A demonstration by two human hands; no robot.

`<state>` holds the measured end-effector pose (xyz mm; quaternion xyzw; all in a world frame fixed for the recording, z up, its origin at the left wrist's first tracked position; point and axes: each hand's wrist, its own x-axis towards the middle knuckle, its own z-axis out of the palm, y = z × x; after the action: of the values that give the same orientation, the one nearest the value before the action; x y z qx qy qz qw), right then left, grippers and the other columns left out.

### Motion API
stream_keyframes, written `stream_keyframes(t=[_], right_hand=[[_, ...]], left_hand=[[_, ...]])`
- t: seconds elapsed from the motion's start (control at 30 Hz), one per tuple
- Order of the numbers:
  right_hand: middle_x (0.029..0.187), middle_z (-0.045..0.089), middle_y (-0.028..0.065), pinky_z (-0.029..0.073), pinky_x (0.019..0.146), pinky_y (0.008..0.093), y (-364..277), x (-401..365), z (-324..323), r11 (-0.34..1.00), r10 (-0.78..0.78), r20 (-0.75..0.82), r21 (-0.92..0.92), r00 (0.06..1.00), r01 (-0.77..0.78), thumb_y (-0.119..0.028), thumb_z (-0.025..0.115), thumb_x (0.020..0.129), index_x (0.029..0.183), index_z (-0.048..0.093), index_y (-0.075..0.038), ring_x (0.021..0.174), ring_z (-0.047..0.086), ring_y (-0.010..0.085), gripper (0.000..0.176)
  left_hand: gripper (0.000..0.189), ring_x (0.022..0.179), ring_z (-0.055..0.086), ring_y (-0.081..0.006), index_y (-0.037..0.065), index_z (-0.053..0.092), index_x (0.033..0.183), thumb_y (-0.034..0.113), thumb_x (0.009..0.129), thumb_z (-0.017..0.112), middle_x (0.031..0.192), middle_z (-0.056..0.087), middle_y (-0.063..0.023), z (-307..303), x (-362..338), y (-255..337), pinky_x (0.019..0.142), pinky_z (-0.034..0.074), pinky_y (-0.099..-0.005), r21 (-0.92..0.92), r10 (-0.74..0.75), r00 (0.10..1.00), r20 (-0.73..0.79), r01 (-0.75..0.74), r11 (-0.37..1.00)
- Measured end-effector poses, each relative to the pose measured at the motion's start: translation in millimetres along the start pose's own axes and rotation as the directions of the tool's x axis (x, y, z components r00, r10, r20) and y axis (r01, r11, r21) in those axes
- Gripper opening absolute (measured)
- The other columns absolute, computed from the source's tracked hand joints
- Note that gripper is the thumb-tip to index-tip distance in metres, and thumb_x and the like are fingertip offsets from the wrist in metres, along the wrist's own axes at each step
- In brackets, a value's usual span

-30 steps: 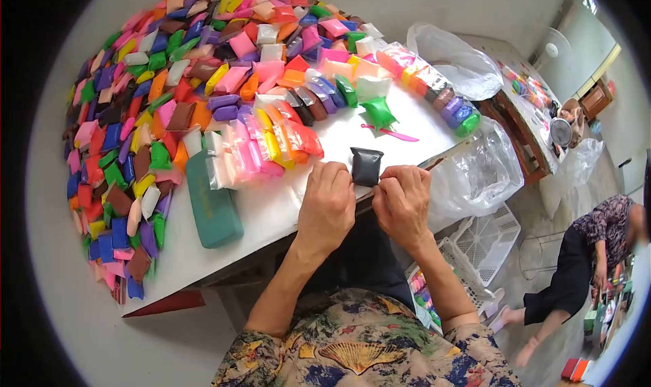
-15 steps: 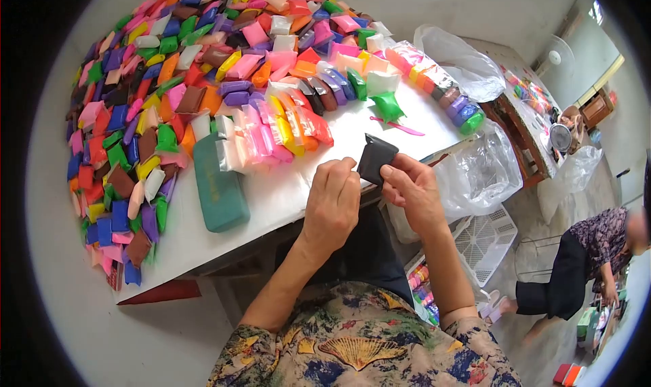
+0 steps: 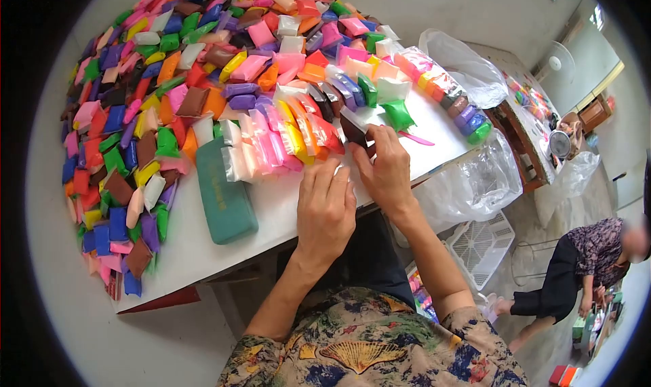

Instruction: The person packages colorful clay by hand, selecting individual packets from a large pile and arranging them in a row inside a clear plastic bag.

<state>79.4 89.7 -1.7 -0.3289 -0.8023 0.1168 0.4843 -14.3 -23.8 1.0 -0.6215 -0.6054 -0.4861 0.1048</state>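
Note:
My right hand (image 3: 385, 166) pinches a black packet (image 3: 354, 128) between thumb and fingers, over the near right end of a row of coloured packets. Beside it, my left hand (image 3: 324, 210) is at the table's front side, back up, with fingers loosely bent and slightly apart; nothing shows in it. Its fingertips are close to the red packet (image 3: 325, 134) and orange packets of the row. Pink packets (image 3: 266, 146) and a yellow packet (image 3: 293, 139) lie further left in that row. A green packet (image 3: 398, 114) lies right of my right hand, near a pink plastic knife (image 3: 417, 139).
A teal case (image 3: 227, 200) lies left of the row on the white table (image 3: 180, 258). A large heap of coloured packets (image 3: 159, 75) covers the table's left and back. Bagged packets (image 3: 447, 92) lie at right. Clear plastic bags (image 3: 475, 183) hang beside. Another person (image 3: 566, 272) bends at far right.
My right hand has carried the black packet forward and left, to the end of the row. My left hand has dropped slightly and its fingers have loosened. The other person's arms have shifted.

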Motion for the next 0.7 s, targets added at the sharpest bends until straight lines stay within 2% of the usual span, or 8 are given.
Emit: stream_keyframes(t=[0.13, 0.27, 0.37, 0.43, 0.5, 0.53, 0.63, 0.7], right_hand=[[0.085, 0.061, 0.0099, 0.046, 0.054, 0.0309, -2.2, 1.3, -13.9, 0.987, 0.110, 0.017, 0.116, 0.994, -0.112, -0.006, 0.069, 0.087, 0.108, 0.059, 0.003, 0.062, 0.060, 0.0161, 0.025], [0.075, 0.053, -0.0064, 0.037, 0.057, 0.0209, 3.1, 5.0, -47.7, 0.735, 0.282, 0.380, 0.504, 0.881, -0.453, -0.010, 0.059, 0.094, 0.108, 0.062, 0.000, 0.065, 0.046, 0.0027, 0.017], [0.083, 0.057, -0.0013, 0.040, 0.060, 0.0237, 6.8, 6.6, -64.7, 0.638, 0.240, 0.605, 0.491, 0.759, -0.593, -0.009, 0.059, 0.094, 0.117, 0.060, 0.004, 0.070, 0.048, 0.0058, 0.027], [0.091, 0.060, 0.0009, 0.042, 0.063, 0.0223, 0.8, 2.1, -61.2, 0.685, 0.211, 0.546, 0.510, 0.811, -0.521, -0.010, 0.059, 0.095, 0.125, 0.056, 0.003, 0.076, 0.050, 0.0050, 0.033], [0.096, 0.063, 0.0022, 0.043, 0.066, 0.0217, -8.0, -3.5, -55.1, 0.669, 0.245, 0.442, 0.568, 0.863, -0.480, -0.010, 0.060, 0.095, 0.129, 0.053, 0.003, 0.079, 0.053, 0.0057, 0.038], [0.105, 0.065, 0.0055, 0.046, 0.068, 0.0226, -5.9, -2.2, -54.4, 0.657, 0.223, 0.449, 0.586, 0.865, -0.474, -0.011, 0.065, 0.092, 0.136, 0.049, 0.001, 0.083, 0.057, 0.0077, 0.048], [0.108, 0.066, 0.0076, 0.049, 0.070, 0.0242, -5.0, 2.2, -55.9, 0.766, 0.165, 0.490, 0.483, 0.856, -0.424, -0.014, 0.070, 0.090, 0.135, 0.051, 0.002, 0.085, 0.059, 0.0091, 0.051], [0.110, 0.066, 0.0079, 0.050, 0.069, 0.0245, 5.7, 8.7, -48.1, 0.742, 0.138, 0.485, 0.527, 0.863, -0.415, -0.015, 0.072, 0.088, 0.133, 0.053, 0.002, 0.085, 0.060, 0.0097, 0.051]], left_hand=[[0.030, 0.102, 0.059, -0.0361, -0.005, 0.062, 0.114, -0.002, 0.085, 0.064, 0.113, 0.063, -0.0190, -2.1, 3.1, -1.5, 0.090, 0.048, -0.0425, -0.077, -0.051, 0.998, 0.022, 0.052, 0.996], [0.031, 0.087, 0.063, -0.0250, -0.004, 0.061, 0.119, 0.003, 0.090, 0.064, 0.109, 0.065, -0.0149, -6.4, 7.9, 6.2, 0.080, 0.052, -0.0359, -0.285, -0.268, 0.962, 0.047, 0.270, 0.920], [0.032, 0.080, 0.063, -0.0182, -0.004, 0.060, 0.122, 0.005, 0.092, 0.065, 0.106, 0.066, -0.0122, -2.3, 10.7, 9.8, 0.074, 0.052, -0.0318, -0.391, -0.346, 0.934, 0.091, 0.354, 0.850], [0.032, 0.079, 0.062, -0.0161, -0.004, 0.059, 0.122, 0.006, 0.092, 0.066, 0.104, 0.066, -0.0114, -0.6, 10.8, 12.6, 0.073, 0.052, -0.0306, -0.402, -0.341, 0.925, 0.168, 0.380, 0.833], [0.032, 0.080, 0.063, -0.0216, -0.005, 0.058, 0.121, 0.004, 0.092, 0.065, 0.103, 0.065, -0.0149, 8.2, 9.1, 13.3, 0.072, 0.051, -0.0335, -0.432, -0.321, 0.941, 0.104, 0.334, 0.838], [0.032, 0.080, 0.063, -0.0255, -0.006, 0.058, 0.121, 0.004, 0.091, 0.064, 0.102, 0.064, -0.0168, 10.4, 10.6, 13.6, 0.070, 0.051, -0.0359, -0.425, -0.302, 0.951, 0.072, 0.303, 0.853], [0.032, 0.083, 0.063, -0.0320, -0.007, 0.057, 0.120, 0.002, 0.090, 0.063, 0.103, 0.063, -0.0202, 14.4, 14.2, 11.6, 0.071, 0.051, -0.0394, -0.366, -0.250, 0.968, 0.024, 0.241, 0.899], [0.032, 0.088, 0.063, -0.0353, -0.007, 0.057, 0.120, 0.001, 0.090, 0.062, 0.106, 0.062, -0.0218, 13.7, 15.3, 13.3, 0.074, 0.051, -0.0413, -0.335, -0.254, 0.967, 0.024, 0.247, 0.909]])
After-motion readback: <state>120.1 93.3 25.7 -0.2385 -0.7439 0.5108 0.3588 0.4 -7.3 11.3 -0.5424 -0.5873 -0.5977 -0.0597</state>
